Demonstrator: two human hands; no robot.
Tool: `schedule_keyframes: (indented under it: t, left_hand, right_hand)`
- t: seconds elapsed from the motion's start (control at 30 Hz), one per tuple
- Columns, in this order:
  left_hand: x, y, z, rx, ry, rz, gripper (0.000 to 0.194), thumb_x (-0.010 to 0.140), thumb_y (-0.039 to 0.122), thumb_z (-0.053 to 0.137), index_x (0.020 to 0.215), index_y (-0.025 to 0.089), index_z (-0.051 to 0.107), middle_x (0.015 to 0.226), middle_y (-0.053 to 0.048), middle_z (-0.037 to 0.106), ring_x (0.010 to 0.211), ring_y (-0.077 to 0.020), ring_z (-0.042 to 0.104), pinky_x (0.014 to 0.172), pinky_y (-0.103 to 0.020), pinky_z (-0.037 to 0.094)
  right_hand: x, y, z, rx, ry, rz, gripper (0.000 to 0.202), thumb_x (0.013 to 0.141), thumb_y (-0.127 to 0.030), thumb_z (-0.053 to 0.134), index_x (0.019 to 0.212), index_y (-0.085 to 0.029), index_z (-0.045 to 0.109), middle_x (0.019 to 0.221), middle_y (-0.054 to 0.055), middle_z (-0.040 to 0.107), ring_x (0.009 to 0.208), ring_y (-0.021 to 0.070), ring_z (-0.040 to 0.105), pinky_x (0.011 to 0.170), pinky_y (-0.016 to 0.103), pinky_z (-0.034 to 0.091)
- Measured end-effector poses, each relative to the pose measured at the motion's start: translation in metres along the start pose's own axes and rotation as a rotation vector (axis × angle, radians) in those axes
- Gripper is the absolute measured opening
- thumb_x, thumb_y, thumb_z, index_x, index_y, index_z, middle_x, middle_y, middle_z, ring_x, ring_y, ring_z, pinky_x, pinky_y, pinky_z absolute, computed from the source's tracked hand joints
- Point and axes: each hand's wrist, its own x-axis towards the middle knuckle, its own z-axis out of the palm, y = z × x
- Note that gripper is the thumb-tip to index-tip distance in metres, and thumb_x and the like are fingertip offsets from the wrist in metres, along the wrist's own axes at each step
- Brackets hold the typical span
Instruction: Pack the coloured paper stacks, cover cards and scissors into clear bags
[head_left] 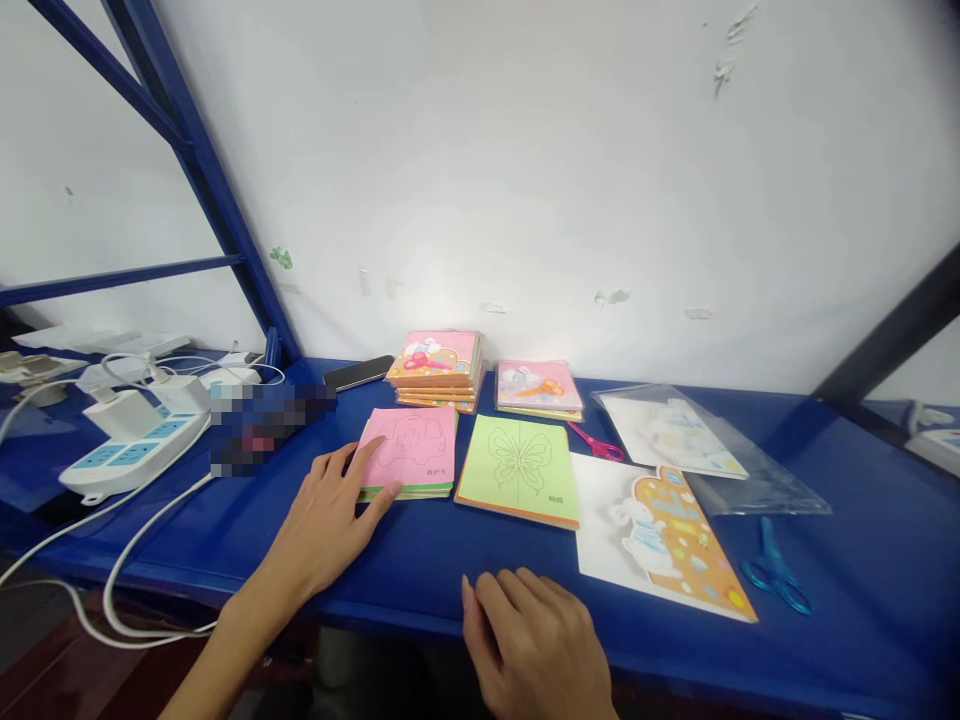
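Note:
My left hand (330,515) rests against a stack of square craft papers (409,447), with its fingers spread and not wrapped round it. The top sheet is pink and printed with an ambulance outline. My thumb lies at the stack's front edge and my index finger on its left part. Beside it sits a second stack (517,465), topped by a light green sheet with a butterfly outline. My right hand (534,640) is at the table's front edge, fingers curled under, below the green stack. Nothing shows in it.
White cover sheets (660,535) with a rabbit print lie right of the stacks, near a clear plastic bag (765,470). Blue scissors (777,572) and pink scissors (597,443) lie nearby. Packaged sets (437,365), a phone (360,373) and a power strip (139,450) with cables stand behind and left.

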Motion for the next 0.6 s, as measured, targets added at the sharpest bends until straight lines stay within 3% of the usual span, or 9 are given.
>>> schedule_keyframes:
  t: [0.6]
  left_hand:
    - [0.0029, 0.002, -0.001, -0.029, 0.01, -0.024, 0.075, 0.098, 0.06, 0.041, 0.157, 0.016, 0.034, 0.149, -0.016, 0.054, 0.128, -0.0357, 0.049, 0.109, -0.052, 0.04]
  right_hand:
    - [-0.0033, 0.0, 0.008, -0.003, 0.034, 0.002, 0.032, 0.098, -0.015, 0.048, 0.066, -0.022, 0.05, 0.055, -0.001, 0.052, 0.052, 0.0162, 0.048, 0.058, 0.035, 0.027]
